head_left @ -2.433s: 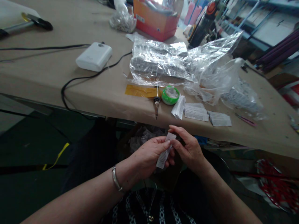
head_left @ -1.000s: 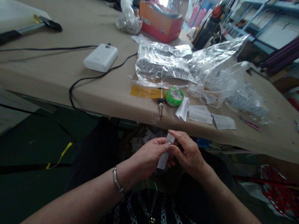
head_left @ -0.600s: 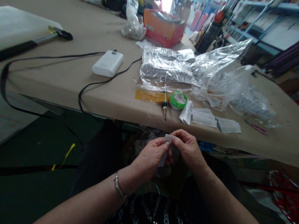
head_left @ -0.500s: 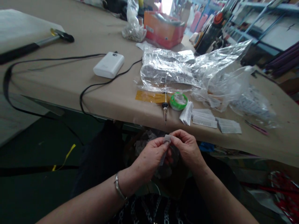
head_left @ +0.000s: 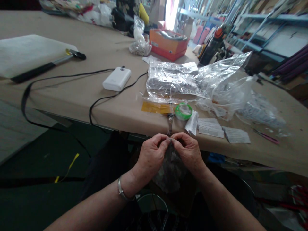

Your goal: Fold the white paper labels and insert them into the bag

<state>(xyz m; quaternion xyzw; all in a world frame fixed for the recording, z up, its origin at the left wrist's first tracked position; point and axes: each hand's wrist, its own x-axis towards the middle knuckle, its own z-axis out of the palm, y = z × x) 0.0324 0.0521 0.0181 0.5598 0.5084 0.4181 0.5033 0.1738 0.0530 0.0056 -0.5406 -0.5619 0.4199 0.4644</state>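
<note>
My left hand (head_left: 154,154) and my right hand (head_left: 189,152) meet at the fingertips just off the table's front edge, pinching a small pale piece (head_left: 170,139) between them. Most of that piece is hidden by the fingers. Directly beyond the fingertips a pen-like metal tool (head_left: 170,120) points toward me over the edge. Beside it are a green-rimmed round container (head_left: 183,111) and an amber strip (head_left: 155,107). Right of the container lie folded white slips (head_left: 192,123) and stacks of printed labels (head_left: 210,127).
Clear plastic bags (head_left: 175,80) cover the table's middle. A white power bank (head_left: 117,79) with black cables lies left, near a black-handled tool (head_left: 33,72). Farther back stands an orange box (head_left: 168,44). Pink tweezers (head_left: 266,136) lie at the right.
Both hands have moved up to the tip of the metal tool, carrying the pale piece, which now shows less between the fingers. The camera view has tilted up slightly.
</note>
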